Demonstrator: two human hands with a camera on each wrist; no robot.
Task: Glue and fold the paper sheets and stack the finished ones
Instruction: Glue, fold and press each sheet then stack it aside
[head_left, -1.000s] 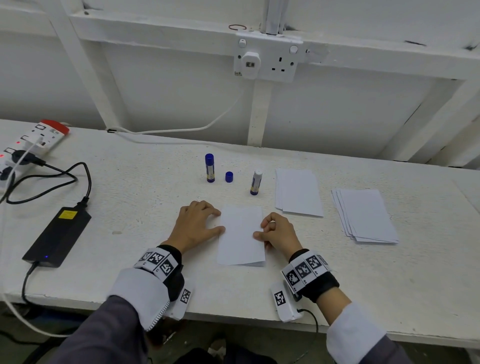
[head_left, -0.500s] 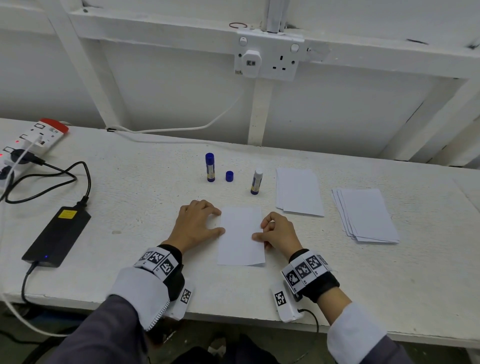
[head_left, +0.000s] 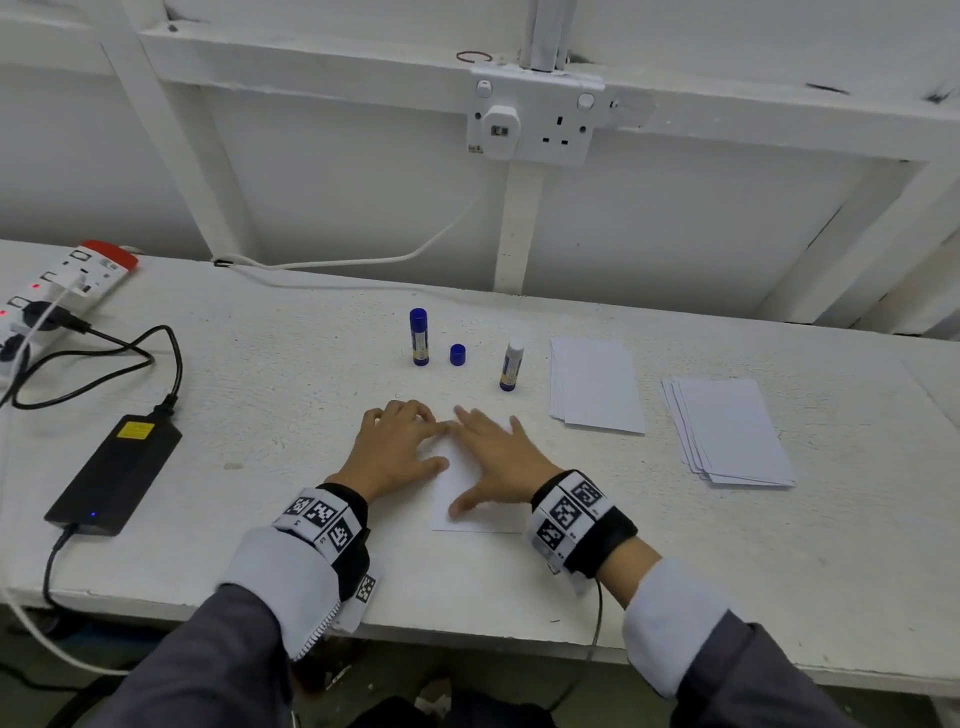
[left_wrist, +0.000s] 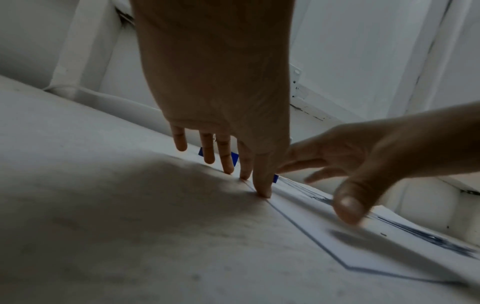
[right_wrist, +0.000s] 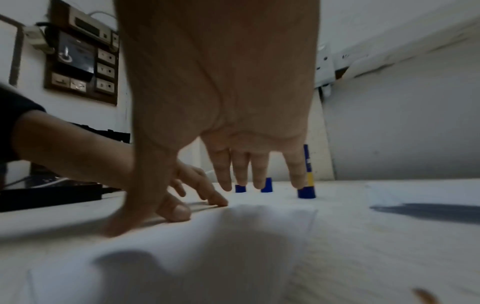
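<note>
From my remote seat: the right hand (head_left: 498, 457), fingers spread flat, has just swept onto the folded sheet (head_left: 467, 512) at the table's (head_left: 260, 415) near edge; the left hand (head_left: 397, 447), fingers relaxed, steadies its left border. Pressing follows gluing; stacking comes next.

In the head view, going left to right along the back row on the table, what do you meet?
Power strip → capped glue stick → loose blue cap → open glue stick → nearer paper stack → fanned paper stack.
</note>
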